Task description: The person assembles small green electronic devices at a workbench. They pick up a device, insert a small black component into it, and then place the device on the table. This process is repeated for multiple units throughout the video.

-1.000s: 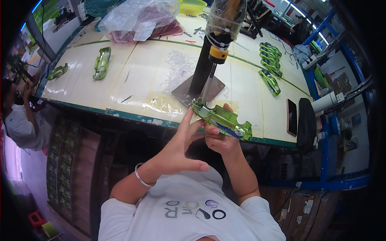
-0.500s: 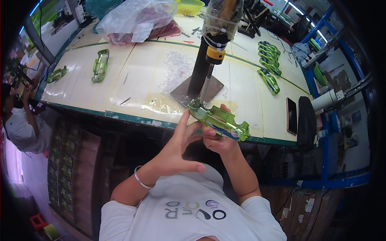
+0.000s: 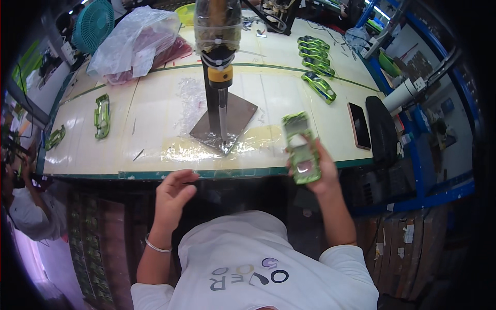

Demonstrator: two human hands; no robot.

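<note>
My right hand [image 3: 324, 168] grips a green plastic toy car shell [image 3: 309, 164] by its side, raised above the front edge of the bench and slightly blurred. The shell stands nearly on end, with see-through openings along its middle. My left hand [image 3: 174, 199] is empty, its fingers loosely bent and apart, just off the bench edge. Between and beyond my hands hangs a power screwdriver [image 3: 220, 77] with a yellow collar, its shaft pointing down over a brown metal base plate [image 3: 243, 111]. Neither hand touches the screwdriver.
More green shells [image 3: 315, 57] stand in a row at the back right, with a single shell [image 3: 102, 116] on the left. A phone [image 3: 359, 125] and a black case [image 3: 382, 132] lie at right. A plastic bag [image 3: 129, 46] sits back left, near a fan [image 3: 93, 26].
My right hand has carried the shell away from under the screwdriver, to the right, and turned it on end. My left hand has let go and drawn back left. The view has shifted.
</note>
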